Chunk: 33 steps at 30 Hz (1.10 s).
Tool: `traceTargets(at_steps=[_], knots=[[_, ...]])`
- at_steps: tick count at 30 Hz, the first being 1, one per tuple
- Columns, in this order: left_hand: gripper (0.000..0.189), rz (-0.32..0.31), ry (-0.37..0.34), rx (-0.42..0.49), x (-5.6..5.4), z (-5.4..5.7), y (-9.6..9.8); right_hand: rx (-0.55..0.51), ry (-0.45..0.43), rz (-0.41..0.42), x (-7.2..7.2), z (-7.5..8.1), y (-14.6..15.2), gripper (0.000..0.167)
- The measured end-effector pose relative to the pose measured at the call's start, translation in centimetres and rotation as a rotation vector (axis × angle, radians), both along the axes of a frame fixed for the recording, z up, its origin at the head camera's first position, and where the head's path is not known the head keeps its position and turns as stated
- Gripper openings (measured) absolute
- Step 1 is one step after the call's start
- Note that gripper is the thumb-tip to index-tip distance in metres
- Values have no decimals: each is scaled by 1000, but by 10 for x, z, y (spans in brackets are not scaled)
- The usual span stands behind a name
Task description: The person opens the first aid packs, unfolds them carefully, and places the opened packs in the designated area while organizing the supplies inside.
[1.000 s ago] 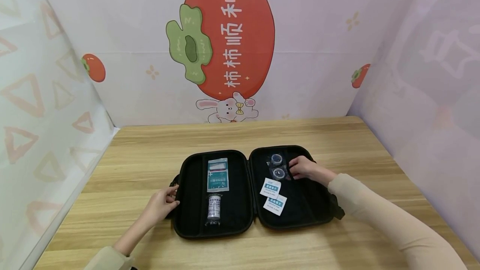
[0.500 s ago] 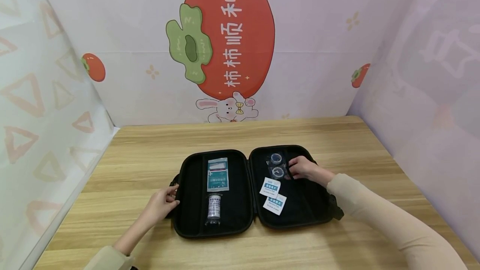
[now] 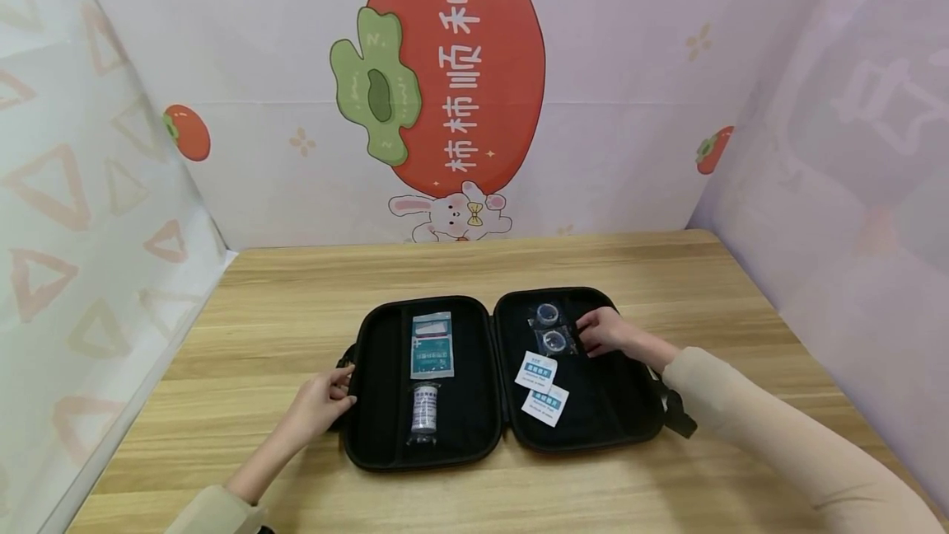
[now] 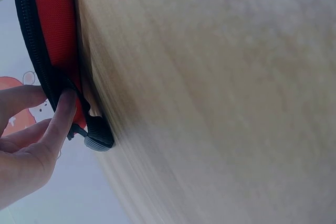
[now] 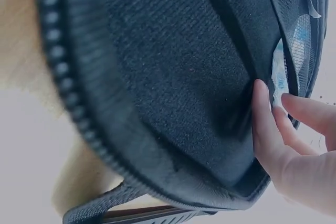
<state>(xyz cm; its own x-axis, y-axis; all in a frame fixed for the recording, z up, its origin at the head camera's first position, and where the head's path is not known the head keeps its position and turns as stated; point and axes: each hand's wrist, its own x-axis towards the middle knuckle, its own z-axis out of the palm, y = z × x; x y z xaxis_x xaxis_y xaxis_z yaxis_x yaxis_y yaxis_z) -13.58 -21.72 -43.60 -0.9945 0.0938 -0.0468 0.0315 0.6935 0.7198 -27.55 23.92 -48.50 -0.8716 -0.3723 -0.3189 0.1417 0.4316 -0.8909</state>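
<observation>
A black-lined zip case lies open on the table; its outer side shows red in the left wrist view. My left hand pinches the case's left rim beside a black strap end. Over the right half, my right hand has its fingertips at the edge of a mesh pocket, fingers apart, with crinkled clear wrapping showing by them. In that pocket sit two small rolls in clear wrappers. Below them lie two white-and-blue alcohol pad sachets, overlapping.
The case's left half holds a teal flat packet and a wrapped bandage roll. A black handle sticks out at the case's right side. The wooden table meets patterned cloth walls.
My right hand has shifted slightly right, away from the wrapped rolls, and its fingers have spread a little. The handle on the right has swung outward. My left hand stays put.
</observation>
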Motion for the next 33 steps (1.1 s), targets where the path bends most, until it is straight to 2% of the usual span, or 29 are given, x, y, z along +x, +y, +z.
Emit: traceTargets(at_steps=[2,5,6,8,12,13,14,15,18,19,20,25,28,33], knots=[[45,-2,1,1,0,0,0,-77,18,49,-21,-37,19,29],[45,-3,4,5,0,0,0,-90,40,69,-46,-78,41,26],[45,-4,5,6,0,0,0,-65,52,60,-46,-77,41,27],[45,-4,8,7,0,0,0,-48,107,76,-42,-70,40,26],[45,-3,11,9,-1,0,0,27,187,59,-9,-12,21,25],[45,-3,11,9,-1,0,0,4,229,87,-7,-7,20,24],[45,-1,9,8,-1,0,0,8,261,98,0,4,16,23],[45,0,7,7,-1,0,1,55,274,90,11,21,9,24],[45,3,-2,4,0,1,1,107,363,108,30,49,-4,22],[45,3,-5,3,0,1,1,139,395,110,34,55,-8,21],[45,3,-8,3,0,1,1,202,407,89,44,69,-16,22],[45,2,-8,2,0,1,1,317,510,101,56,81,-28,19],[45,1,-1,1,0,1,1,323,501,109,60,85,-33,19],[45,0,4,2,0,0,1,301,497,172,63,81,-38,21]])
